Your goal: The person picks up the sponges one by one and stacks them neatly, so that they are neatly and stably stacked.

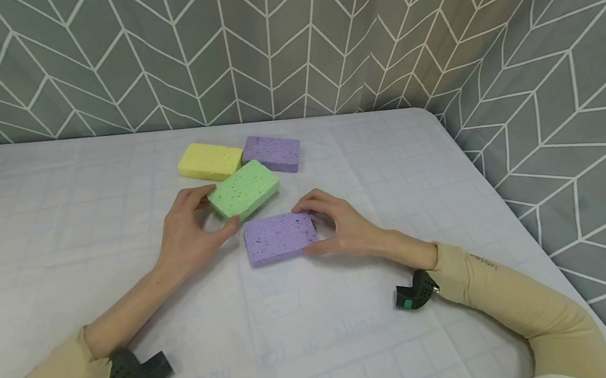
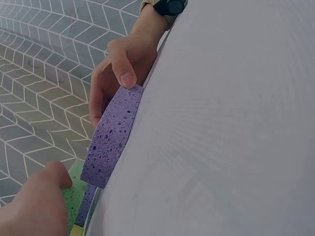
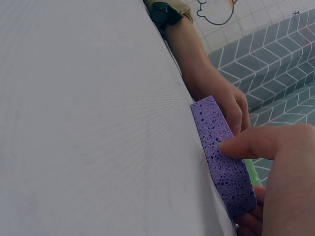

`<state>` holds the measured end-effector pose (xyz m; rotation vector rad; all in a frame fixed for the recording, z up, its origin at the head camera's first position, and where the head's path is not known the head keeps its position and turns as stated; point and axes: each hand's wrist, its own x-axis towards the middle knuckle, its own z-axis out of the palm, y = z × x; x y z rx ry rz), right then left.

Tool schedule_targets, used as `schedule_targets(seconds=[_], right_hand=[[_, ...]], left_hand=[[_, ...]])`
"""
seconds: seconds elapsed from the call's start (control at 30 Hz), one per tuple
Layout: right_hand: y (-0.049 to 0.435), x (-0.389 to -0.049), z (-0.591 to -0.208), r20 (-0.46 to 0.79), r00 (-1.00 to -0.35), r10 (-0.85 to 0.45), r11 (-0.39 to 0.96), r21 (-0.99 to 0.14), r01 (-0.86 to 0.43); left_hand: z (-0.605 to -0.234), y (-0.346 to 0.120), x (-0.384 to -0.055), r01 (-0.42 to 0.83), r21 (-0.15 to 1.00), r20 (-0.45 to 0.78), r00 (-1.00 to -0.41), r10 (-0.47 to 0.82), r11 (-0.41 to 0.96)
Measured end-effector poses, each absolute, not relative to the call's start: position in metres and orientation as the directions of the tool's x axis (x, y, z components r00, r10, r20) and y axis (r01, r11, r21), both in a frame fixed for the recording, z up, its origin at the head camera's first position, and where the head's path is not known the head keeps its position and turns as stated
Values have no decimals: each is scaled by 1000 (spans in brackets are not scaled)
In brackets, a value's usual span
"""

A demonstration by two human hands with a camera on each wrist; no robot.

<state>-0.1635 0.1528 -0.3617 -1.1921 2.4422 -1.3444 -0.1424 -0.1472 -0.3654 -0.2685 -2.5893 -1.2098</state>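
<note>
My left hand (image 1: 191, 227) grips a green sponge (image 1: 244, 189) at its left end, thumb on the near edge and fingers on the far edge. The green sponge sits tilted, overlapping the yellow and far purple sponges in the head view. To the right, my right hand (image 1: 343, 225) pinches the right end of a nearer purple sponge (image 1: 279, 238) between thumb and fingers. In the right wrist view the thumb presses the pitted side of that purple sponge (image 3: 221, 162). Only a strip of the green sponge (image 2: 74, 196) shows past the left hand in the left wrist view.
Behind the green sponge lie a yellow sponge (image 1: 210, 161) and another purple sponge (image 1: 272, 153), side by side. All are on a table with a white cloth (image 1: 90, 238). A grey curtain with white lines (image 1: 242, 46) hangs along the back and right side.
</note>
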Motion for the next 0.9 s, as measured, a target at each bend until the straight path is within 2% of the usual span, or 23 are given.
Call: schedule_targets(seconds=[0.37, 0.9], right_hand=[[153, -164, -361, 255, -690, -678, 306, -755, -580], [151, -161, -360, 229, -704, -672, 351, -739, -576]], left_hand=[[-366, -147, -137, 341, 746, 370, -927, 70, 573], [-368, -145, -129, 499, 798, 461, -867, 191, 339]])
